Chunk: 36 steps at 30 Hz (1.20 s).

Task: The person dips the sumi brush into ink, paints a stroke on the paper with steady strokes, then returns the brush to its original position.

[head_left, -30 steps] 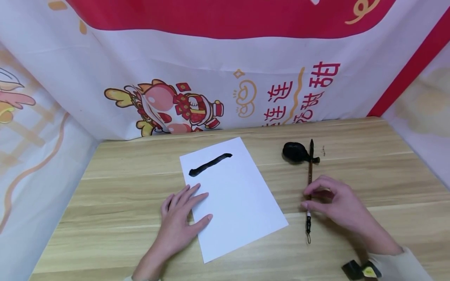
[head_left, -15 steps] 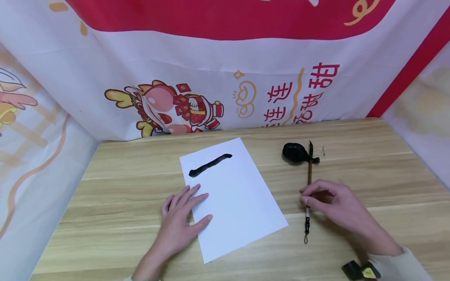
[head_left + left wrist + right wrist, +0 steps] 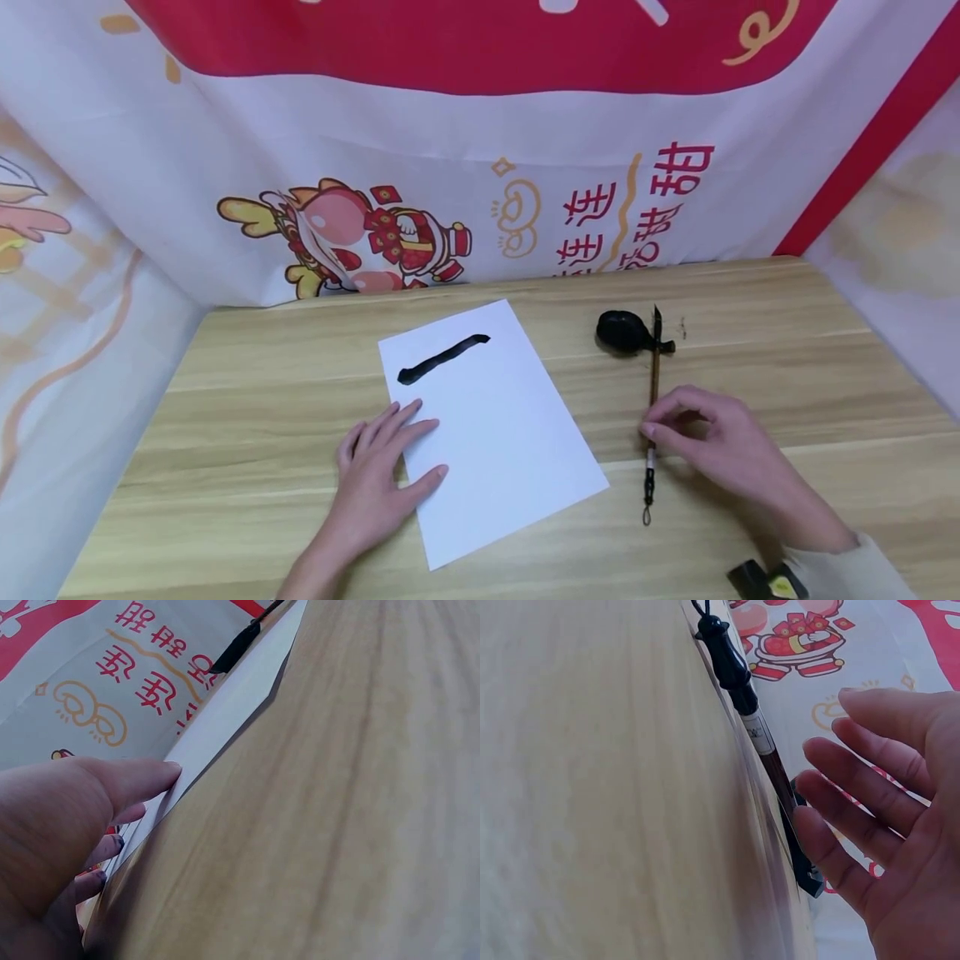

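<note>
My left hand (image 3: 375, 483) rests across the left edge of a white sheet of paper (image 3: 502, 450), fingers spread. One thick black ink stroke (image 3: 444, 359) slants over the sheet's upper part. To the right lies a writing brush (image 3: 655, 372), its dark tip end crossing the short stem of a rounded black thing (image 3: 622, 331). My right hand (image 3: 716, 429) is over the brush's handle. In the right wrist view its fingers are loosely extended, and the brush (image 3: 759, 739) runs outside the thumb and index finger. Whether a lower fingertip touches it, I cannot tell.
Everything lies on a wood-grain table (image 3: 247, 433). Behind it hangs a white and red printed cloth (image 3: 450, 133), with cloth at both sides too. A small dark mark (image 3: 682, 327) is on the table beside the brush tip. A black and yellow device (image 3: 765, 581) sits at the right wrist.
The thumb and index finger of my right hand have come closer together over the brush. The brush's rear end has shifted slightly left. My left hand and the paper stay put.
</note>
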### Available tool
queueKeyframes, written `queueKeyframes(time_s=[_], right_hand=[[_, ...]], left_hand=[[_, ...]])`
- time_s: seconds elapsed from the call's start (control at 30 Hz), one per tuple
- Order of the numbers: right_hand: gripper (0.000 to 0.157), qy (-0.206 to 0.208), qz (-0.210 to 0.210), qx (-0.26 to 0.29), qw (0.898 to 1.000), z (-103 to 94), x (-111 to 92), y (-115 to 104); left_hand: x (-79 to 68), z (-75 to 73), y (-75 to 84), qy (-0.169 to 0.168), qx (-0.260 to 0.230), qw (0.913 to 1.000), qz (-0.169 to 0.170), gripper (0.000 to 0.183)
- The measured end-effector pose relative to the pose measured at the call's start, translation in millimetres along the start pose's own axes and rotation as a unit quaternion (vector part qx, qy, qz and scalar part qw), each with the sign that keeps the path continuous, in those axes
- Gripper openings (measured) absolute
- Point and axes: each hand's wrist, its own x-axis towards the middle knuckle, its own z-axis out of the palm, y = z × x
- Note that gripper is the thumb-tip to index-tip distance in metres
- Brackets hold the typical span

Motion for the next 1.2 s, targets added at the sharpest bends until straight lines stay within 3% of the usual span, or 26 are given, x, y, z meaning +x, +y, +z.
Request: queueKeyframes(time_s=[0.3, 0.77, 1.2], right_hand=[[0.018, 0.016, -0.025, 0.010, 1.000, -1.7, -0.8, 0.2], [0.003, 0.039, -0.001, 0.004, 0.999, -4.5, -2.7, -4.0], [0.003, 0.047, -0.016, 0.008, 0.999, -5.0, -2.2, -9.3]], left_hand=[[-1.9, 0.3, -1.6, 0.011, -0.004, 0.9998, 0.016, 0.054], [-3.1, -3.4, 2.1, 0.009, -0.022, 0.9996, 0.017, 0.047], [-1.8, -6.8, 4.1, 0.003, -0.045, 0.9985, 0.029, 0.045]])
